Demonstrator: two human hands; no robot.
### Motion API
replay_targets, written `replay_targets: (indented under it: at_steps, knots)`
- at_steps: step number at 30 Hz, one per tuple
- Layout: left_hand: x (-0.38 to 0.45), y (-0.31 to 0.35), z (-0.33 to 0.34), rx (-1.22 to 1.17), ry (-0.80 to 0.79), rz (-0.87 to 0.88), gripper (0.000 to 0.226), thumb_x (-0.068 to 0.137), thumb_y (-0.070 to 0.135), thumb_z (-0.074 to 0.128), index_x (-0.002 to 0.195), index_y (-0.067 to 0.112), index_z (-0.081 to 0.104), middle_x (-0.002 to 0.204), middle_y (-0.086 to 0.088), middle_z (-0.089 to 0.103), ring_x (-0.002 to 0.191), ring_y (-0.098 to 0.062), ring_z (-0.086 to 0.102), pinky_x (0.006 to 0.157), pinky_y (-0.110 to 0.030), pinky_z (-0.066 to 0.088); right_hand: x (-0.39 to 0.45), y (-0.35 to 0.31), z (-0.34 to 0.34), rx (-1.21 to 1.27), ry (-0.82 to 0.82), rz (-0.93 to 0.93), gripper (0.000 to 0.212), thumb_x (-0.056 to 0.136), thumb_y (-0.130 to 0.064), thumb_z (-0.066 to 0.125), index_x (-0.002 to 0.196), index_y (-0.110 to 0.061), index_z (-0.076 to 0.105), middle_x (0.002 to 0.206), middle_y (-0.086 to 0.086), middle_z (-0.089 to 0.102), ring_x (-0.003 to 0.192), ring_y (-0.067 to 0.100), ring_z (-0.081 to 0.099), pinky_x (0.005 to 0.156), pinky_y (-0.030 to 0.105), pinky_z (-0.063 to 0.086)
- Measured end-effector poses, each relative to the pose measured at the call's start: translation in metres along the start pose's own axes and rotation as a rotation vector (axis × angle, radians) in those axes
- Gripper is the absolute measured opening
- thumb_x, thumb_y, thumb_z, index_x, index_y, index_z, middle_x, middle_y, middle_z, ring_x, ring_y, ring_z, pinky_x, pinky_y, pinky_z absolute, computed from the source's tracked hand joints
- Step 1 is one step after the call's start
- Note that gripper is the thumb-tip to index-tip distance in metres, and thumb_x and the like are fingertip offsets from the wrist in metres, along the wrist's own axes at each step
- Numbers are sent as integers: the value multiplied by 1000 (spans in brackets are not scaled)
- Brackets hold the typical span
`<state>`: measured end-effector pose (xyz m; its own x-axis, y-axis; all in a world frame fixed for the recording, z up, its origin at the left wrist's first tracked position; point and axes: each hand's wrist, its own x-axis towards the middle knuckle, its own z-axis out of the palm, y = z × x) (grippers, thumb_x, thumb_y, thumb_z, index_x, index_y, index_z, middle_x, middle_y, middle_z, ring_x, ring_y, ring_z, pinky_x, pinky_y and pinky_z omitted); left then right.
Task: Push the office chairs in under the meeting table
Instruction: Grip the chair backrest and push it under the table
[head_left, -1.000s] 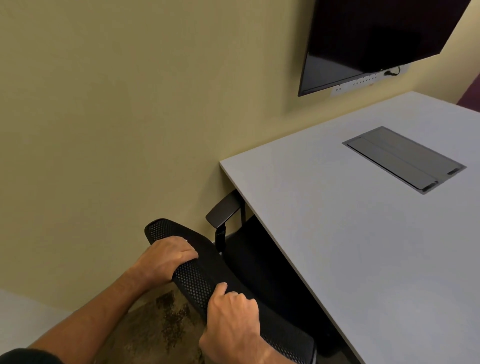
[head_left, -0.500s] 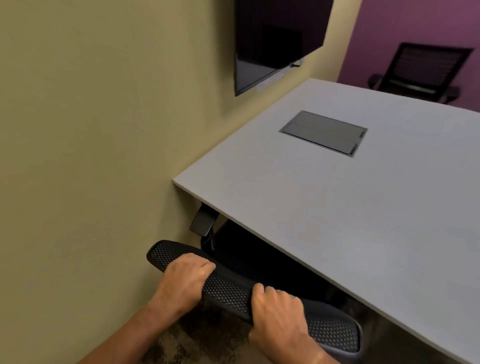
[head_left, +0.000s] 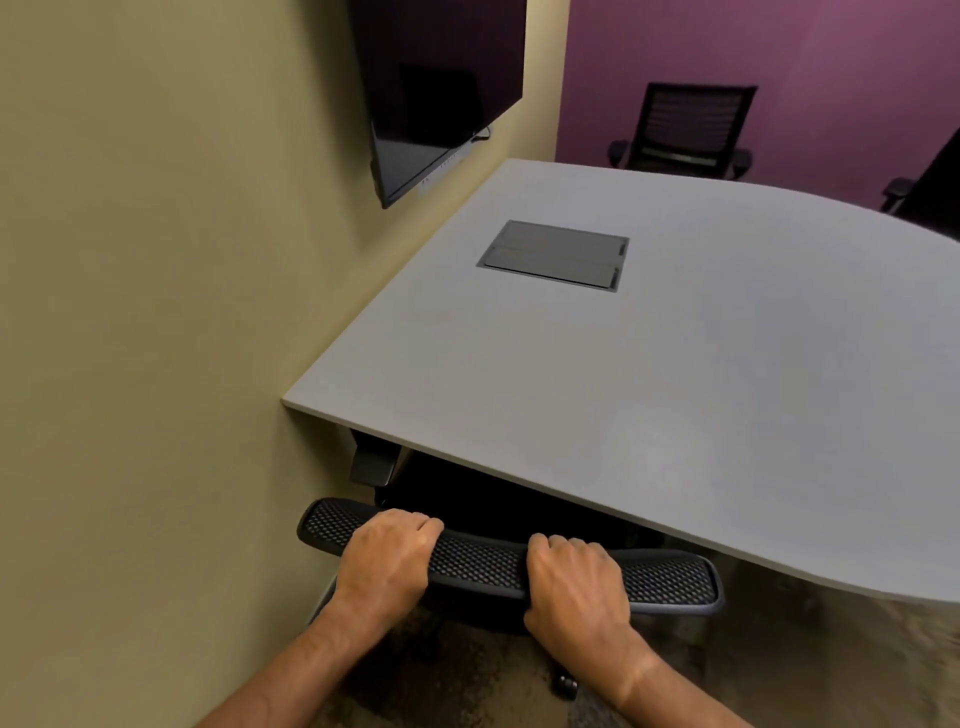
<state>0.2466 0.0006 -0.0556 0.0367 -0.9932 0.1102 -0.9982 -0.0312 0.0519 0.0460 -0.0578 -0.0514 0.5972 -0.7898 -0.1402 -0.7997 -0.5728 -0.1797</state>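
Note:
A black mesh office chair stands at the near edge of the grey meeting table, beside the left wall. Its seat and left armrest sit partly under the tabletop. My left hand is shut on the top of the mesh backrest near its left end. My right hand is shut on the same top edge, right of the middle. A second black chair stands beyond the far edge of the table. Part of a third chair shows at the right edge.
A beige wall runs close along the left of the chair. A dark wall-mounted screen hangs above the table's left side. A grey cable hatch is set into the tabletop. Patterned carpet lies below, with a chair caster showing.
The view has swung to the right, bringing the far chairs and purple wall into sight. The chair sits squarer to the table edge. Both hands stay on the backrest.

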Motion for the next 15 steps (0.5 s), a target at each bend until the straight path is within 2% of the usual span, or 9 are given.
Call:
replay_targets:
  at_steps: [5, 10, 15]
  knots:
    - [13, -13, -2, 18, -27, -9, 25, 62, 11, 81, 84, 18, 73, 76, 4, 70, 71, -18, 67, 58, -35, 59, 10, -8, 0, 43, 51, 3, 18, 77, -11, 57, 87, -20, 45, 85, -1, 57, 80, 21, 57, 72, 33, 38]
    - [28, -22, 3, -12, -75, -29, 20, 84, 18, 59, 102, 20, 69, 95, 4, 70, 91, -20, 64, 77, -39, 56, 20, -6, -1, 60, 108, 5, 16, 79, -7, 51, 87, -18, 44, 81, -1, 51, 74, 19, 48, 72, 32, 36]
    - [41, -24, 8, -34, -65, -14, 20, 87, 21, 55, 103, 20, 68, 97, 3, 69, 92, -22, 63, 77, -40, 55, 31, 0, 1, 42, 123, 19, 16, 78, -6, 51, 82, -17, 40, 76, -2, 46, 68, 18, 40, 69, 33, 37]
